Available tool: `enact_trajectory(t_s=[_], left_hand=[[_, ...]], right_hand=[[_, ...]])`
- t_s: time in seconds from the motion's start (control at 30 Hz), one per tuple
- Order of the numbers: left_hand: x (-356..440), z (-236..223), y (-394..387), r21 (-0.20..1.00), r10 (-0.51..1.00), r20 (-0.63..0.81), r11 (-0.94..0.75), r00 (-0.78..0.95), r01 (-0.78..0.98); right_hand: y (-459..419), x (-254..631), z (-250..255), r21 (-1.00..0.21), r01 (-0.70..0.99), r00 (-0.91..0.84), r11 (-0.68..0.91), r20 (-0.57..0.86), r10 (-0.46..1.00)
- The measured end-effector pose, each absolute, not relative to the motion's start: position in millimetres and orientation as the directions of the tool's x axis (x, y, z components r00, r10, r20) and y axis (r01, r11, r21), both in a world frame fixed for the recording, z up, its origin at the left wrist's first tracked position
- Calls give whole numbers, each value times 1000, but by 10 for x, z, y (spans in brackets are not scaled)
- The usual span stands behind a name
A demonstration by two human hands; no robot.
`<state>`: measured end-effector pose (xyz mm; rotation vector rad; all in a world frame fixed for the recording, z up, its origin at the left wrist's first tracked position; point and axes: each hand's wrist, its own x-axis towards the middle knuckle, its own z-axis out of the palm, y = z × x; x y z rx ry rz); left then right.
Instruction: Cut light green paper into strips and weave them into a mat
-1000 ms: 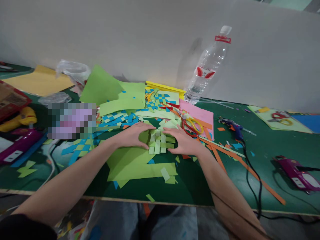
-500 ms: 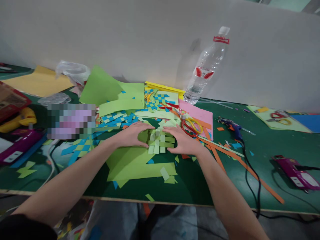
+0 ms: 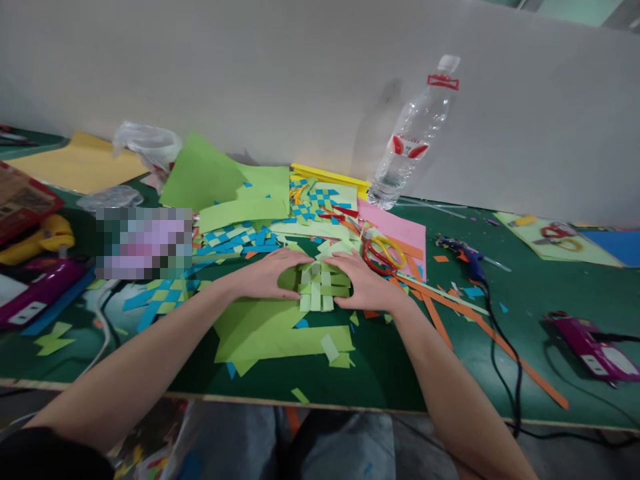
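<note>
A small lattice of woven paper strips [image 3: 316, 288], pale green crossed with darker green, is between my hands at the middle of the table. My left hand [image 3: 270, 275] curls round its left side, thumb low and fingers along the far edge. On the right side my right hand [image 3: 364, 280] grips it the same way, thumb at the near corner. The lattice's far part looks bent up between my fingertips. Just below it lie green paper sheets [image 3: 260, 328]. Red and yellow scissors [image 3: 383, 252] rest beyond my right hand.
Blue and green woven scraps [image 3: 235, 239] and green sheets [image 3: 225, 180] cover the back. A clear bottle [image 3: 413, 137] stands by the wall. At right are a glue gun [image 3: 463, 257] with its cord, orange strips [image 3: 480, 323] and a purple power strip [image 3: 595, 347].
The woven strips have shifted slightly right and toward me, and their far part now bends up more. My fingertips have come a little closer together.
</note>
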<state>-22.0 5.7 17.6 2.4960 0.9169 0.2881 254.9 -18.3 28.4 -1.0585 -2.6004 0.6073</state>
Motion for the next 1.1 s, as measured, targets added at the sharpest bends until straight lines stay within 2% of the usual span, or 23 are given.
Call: enact_trajectory(t_s=[0.3,0.63,0.8,1.1], left_hand=[[-184,227,6,502,651,-1,-656,759,564],[-190,212,29,482,604,71,-718,794,503],[-197,224,29,467,615,22,-703,788,536],[-189,202,43,454,557,97,-763,825,461]], right_hand=[[-176,2552,270,-479,603,-693,637,81,716],[-187,2552,306,-491,597,-692,634,85,717],[-188,2564,309,-499,583,-701,641,90,708],[-176,2584,320,-501,582,-709,640,73,702]])
